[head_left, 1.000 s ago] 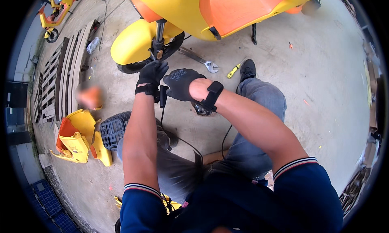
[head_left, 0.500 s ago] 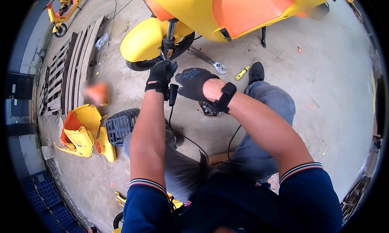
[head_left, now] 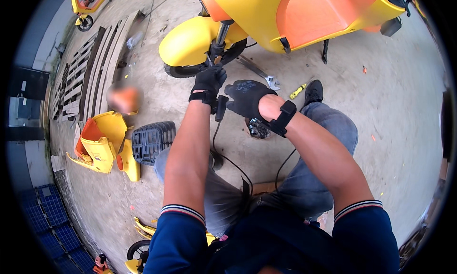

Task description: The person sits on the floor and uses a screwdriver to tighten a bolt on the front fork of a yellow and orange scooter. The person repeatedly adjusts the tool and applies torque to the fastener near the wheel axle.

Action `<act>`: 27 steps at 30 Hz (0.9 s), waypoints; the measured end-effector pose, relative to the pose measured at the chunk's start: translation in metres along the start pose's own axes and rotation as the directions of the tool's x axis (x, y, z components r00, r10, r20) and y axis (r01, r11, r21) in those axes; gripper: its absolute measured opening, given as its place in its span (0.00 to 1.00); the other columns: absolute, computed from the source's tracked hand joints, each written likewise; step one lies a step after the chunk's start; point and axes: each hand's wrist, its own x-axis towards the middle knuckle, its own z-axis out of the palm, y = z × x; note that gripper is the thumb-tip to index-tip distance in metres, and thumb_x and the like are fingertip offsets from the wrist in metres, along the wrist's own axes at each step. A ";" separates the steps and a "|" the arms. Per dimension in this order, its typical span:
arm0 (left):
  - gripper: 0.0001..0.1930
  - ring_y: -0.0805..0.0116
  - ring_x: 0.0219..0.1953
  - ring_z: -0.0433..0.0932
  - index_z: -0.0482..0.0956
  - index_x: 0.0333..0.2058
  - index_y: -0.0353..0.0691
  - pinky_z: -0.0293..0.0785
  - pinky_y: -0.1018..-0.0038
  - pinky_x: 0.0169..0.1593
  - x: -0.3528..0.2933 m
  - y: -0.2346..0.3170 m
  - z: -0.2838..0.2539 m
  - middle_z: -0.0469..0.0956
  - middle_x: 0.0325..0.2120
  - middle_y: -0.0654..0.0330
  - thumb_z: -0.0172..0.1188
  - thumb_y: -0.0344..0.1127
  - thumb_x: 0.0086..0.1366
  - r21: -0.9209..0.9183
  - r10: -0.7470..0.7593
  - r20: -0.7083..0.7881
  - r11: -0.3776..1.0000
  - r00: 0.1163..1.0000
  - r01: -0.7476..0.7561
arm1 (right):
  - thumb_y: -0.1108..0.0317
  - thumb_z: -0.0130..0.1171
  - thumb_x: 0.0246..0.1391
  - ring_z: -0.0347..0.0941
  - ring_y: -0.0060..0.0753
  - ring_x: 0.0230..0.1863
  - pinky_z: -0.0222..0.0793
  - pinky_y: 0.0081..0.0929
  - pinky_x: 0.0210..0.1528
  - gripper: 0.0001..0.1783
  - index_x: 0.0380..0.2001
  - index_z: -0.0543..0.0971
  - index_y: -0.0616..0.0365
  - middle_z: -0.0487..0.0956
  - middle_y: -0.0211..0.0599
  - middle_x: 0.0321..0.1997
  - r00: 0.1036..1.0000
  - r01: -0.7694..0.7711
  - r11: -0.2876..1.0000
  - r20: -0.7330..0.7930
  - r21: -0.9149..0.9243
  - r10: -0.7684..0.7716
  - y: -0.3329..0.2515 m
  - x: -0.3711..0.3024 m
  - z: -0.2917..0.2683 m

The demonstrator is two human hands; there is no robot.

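My left hand (head_left: 209,79), in a black glove, is closed at the lower fork (head_left: 217,50) of a yellow and orange scooter (head_left: 259,17), beside its front wheel (head_left: 181,71). A small metal piece shows above its fingertips; I cannot make out what the hand grips. Just to the right, my right hand (head_left: 248,97) is gloved too, its fingers curled inward and mostly hidden under the back of the hand. It is apart from the wheel. Behind it on the floor lie an adjustable wrench (head_left: 271,81) and a yellow-handled screwdriver (head_left: 298,90).
A small box of dark metal parts (head_left: 258,129) stands below my right wrist. To the left are a black plastic basket (head_left: 153,141), yellow body panels (head_left: 102,145) and wooden pallets (head_left: 90,69). Black cables (head_left: 233,162) hang from my wrists. My shoe (head_left: 313,91) is near the screwdriver.
The view has shifted, so the scooter and floor items sit farther right and slightly higher. Both hands keep nearly the same places relative to the wheel.
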 end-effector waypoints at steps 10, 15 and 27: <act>0.05 0.57 0.37 0.77 0.70 0.39 0.36 0.79 0.66 0.41 -0.004 -0.002 -0.002 0.73 0.33 0.54 0.50 0.29 0.65 0.011 -0.001 -0.102 1.000 0.995 0.002 | 0.60 0.52 0.50 0.73 0.47 0.47 0.69 0.39 0.49 0.18 0.41 0.77 0.60 0.78 0.48 0.43 0.997 0.028 0.999 -0.070 -0.041 -0.031 0.003 -0.002 0.003; 0.05 0.56 0.37 0.77 0.69 0.38 0.36 0.79 0.63 0.43 -0.013 -0.001 0.009 0.72 0.32 0.54 0.48 0.29 0.65 -0.037 0.021 -0.025 0.999 0.999 -0.022 | 0.60 0.53 0.50 0.74 0.48 0.46 0.69 0.39 0.48 0.18 0.40 0.77 0.61 0.78 0.49 0.41 0.997 0.023 0.999 -0.071 -0.027 -0.025 0.005 -0.002 0.005; 0.04 0.68 0.27 0.73 0.71 0.37 0.41 0.76 0.74 0.33 0.004 -0.004 -0.010 0.70 0.26 0.62 0.50 0.29 0.64 0.114 0.082 -0.023 0.990 0.996 -0.079 | 0.60 0.52 0.51 0.73 0.48 0.47 0.68 0.40 0.49 0.19 0.42 0.76 0.59 0.77 0.49 0.43 0.998 0.031 0.999 -0.060 -0.033 -0.033 0.002 -0.002 0.001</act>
